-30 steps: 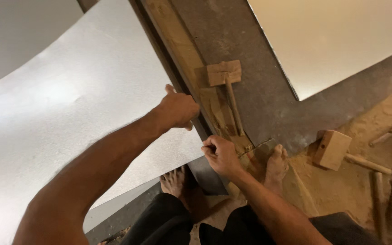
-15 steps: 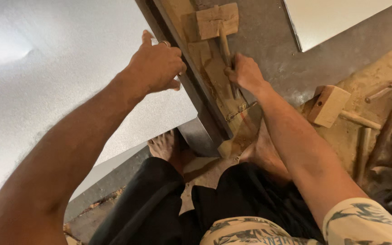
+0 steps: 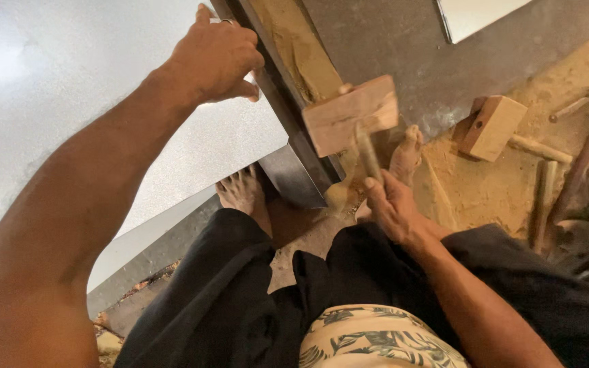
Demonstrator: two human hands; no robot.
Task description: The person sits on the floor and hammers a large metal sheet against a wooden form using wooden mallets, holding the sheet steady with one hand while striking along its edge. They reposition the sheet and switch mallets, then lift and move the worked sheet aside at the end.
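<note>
The right hand grips the handle of a wooden mallet, raised over the steel bar. The left hand is clenched on the metal sheet at the bar's edge. Best to strike flat, keeping the fingers away from the head.

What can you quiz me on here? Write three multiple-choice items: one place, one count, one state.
1. The left hand grips:
A. the metal sheet at its edge
B. a mallet on the floor
C. a foot

2. Bare feet in view:
A. none
B. one
C. two

3. The right hand is:
A. open and flat
B. shut on the wooden mallet
C. out of view

Answers:
1 A, its fingers curl over the sheet's edge.
2 C, one foot shows on each side of the steel bar.
3 B, its fingers wrap the handle.
</note>
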